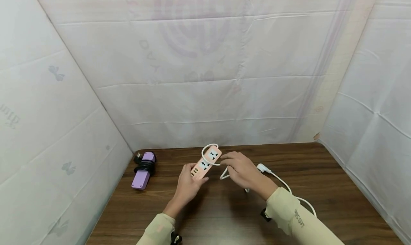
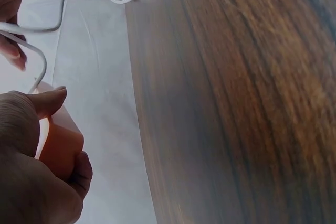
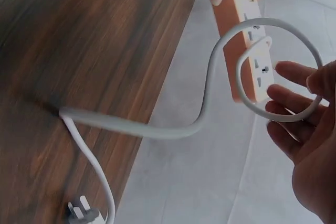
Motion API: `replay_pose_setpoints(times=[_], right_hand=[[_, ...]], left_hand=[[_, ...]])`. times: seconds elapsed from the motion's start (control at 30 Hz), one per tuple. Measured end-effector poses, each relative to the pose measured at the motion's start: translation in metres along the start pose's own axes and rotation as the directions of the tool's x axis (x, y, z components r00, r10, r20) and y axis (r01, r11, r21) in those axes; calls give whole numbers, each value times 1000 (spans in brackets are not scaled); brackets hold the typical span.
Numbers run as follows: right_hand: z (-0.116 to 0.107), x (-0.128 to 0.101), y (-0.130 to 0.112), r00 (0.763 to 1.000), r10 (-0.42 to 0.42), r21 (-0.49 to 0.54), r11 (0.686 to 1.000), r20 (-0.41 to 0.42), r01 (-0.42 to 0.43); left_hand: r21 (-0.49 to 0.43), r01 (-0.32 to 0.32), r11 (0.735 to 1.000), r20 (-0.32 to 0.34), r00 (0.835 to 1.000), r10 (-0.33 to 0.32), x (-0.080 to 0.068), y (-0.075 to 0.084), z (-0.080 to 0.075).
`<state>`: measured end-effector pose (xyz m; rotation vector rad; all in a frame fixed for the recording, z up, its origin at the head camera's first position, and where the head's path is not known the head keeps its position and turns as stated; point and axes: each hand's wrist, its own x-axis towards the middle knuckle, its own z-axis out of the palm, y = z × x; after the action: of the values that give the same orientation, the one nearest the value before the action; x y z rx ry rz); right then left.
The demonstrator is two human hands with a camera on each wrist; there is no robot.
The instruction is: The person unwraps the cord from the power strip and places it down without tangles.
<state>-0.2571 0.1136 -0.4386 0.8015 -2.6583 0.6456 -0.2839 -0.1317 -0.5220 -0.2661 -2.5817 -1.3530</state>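
Observation:
A pink power strip [image 1: 198, 173] with white socket faces is held tilted above the table by my left hand [image 1: 186, 183], thumb on one side and fingers on the other. In the left wrist view its orange-pink end [image 2: 64, 149] shows between thumb and fingers. My right hand [image 1: 240, 171] is beside the strip's far end. In the right wrist view the white cable [image 3: 173, 131] makes a loop that runs between the thumb and curled fingers of this hand. That loop hangs in front of the sockets. The cable's white plug [image 1: 263, 168] lies on the table to the right.
A purple power strip [image 1: 140, 180] with its black cord [image 1: 144, 165] wound round it lies on the left of the brown wooden table [image 1: 218, 227]. Pale sheets [image 1: 199, 105] hang behind the table and at both sides. More white cable trails toward the table's right front.

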Motion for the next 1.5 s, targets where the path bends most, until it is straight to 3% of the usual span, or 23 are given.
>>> replay_pose_setpoints(times=[0.23,0.43,0.6,0.73,0.87,1.03,1.17,1.33,1.5], right_hand=[[1,2,-1,982,123,151,978,141,-144],[13,6,3,945,224,94,963,237,-252],[23,9,4,925,261,67,955,276,-289],[26,8,5,929,279,34,955,244,-296],[24,6,9,942,302,12,951,148,-307],[19,3,16,955,295,1,955,8,-295],[11,-2,25,952,301,-11,953,-56,-303],[-1,-11,41,942,326,-1,945,-73,-327],[-7,-20,57,935,352,19,936,-31,-352]], left_hand=[[-43,51,998,44,998,-50,0,2,1],[-51,40,998,80,996,-36,-1,0,3],[-63,28,998,68,997,-24,-1,-1,6],[-68,12,998,66,998,-7,-2,-3,6],[-35,-26,999,45,999,28,-2,-9,1],[123,-18,992,51,999,12,-1,-23,-8],[279,-24,960,96,995,-3,3,-35,-15],[391,-68,918,126,992,20,8,-44,-25],[388,-53,920,122,993,6,14,-54,-31]])
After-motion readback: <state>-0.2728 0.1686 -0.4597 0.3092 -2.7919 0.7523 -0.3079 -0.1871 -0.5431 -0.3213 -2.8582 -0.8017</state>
